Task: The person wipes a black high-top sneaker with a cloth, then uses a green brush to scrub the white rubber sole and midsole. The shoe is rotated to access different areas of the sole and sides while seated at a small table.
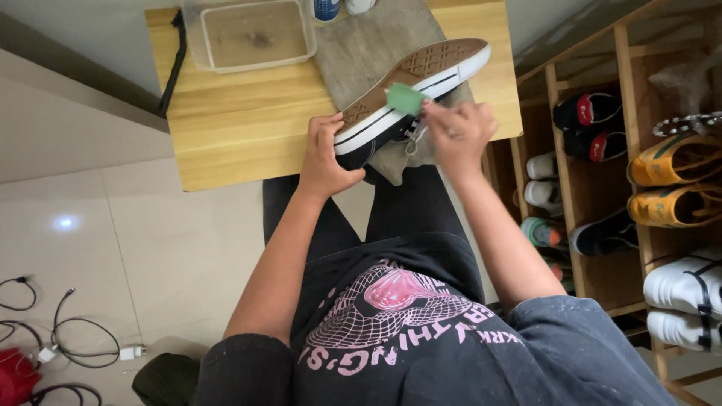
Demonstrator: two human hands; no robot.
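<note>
1. Left hand (325,154): fingers curled tight around the heel end of a black sneaker (410,86) with a white sidewall and brown sole, holding it tilted on its side, sole facing up and left.
2. Right hand (457,129): fingers pinched narrow on a small green sponge (406,98), which is pressed against the white sidewall near mid-length.
3. Sneaker lies over a grey cloth (361,45) spread on a small wooden table (241,113), at the table's near edge, above the person's knees.
4. A clear plastic tub (252,34) of murky water stands on the table's far left, apart from the shoe.
5. A wooden shoe rack (594,188) holding several pairs stands to the right.
6. Cables (68,338) lie on the tiled floor, lower left.
</note>
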